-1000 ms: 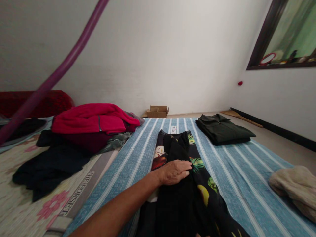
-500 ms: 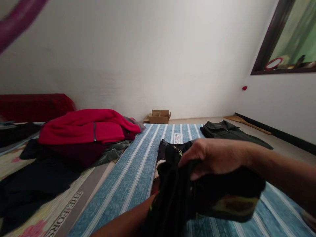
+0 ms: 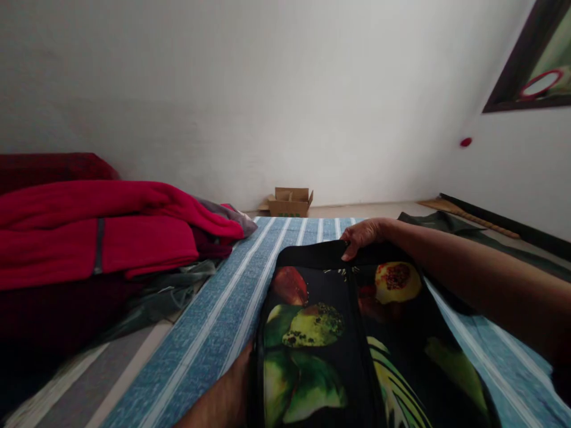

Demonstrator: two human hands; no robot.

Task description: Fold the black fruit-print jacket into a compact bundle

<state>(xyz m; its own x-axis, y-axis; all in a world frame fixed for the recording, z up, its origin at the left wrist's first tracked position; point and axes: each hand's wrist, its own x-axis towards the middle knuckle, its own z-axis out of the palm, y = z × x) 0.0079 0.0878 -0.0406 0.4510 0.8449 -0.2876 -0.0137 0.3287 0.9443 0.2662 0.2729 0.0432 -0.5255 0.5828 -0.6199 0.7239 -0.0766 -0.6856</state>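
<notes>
A black garment [image 3: 312, 339] printed with green, yellow and red fruit fills the lower middle of the head view, a dark seam or zip running down its centre. Thumb and fingers of my right hand [image 3: 363, 235] are closed on the plain black band at its top edge. My left hand [image 3: 238, 380] comes in from below, against the garment's left side; its fingers are hidden by the cloth. Beneath lies a blue and white striped sheet [image 3: 214, 297].
On the left is a heap with a bright pink garment [image 3: 147, 249] over darker clothes. Dark green clothing [image 3: 439, 221] lies at the right, partly behind my right arm. An open cardboard box [image 3: 289, 202] stands against the far wall.
The bunched black garment has been spread out, and its fruit-print front now faces me. My right hand has moved up to its top edge. The view has shifted slightly.
</notes>
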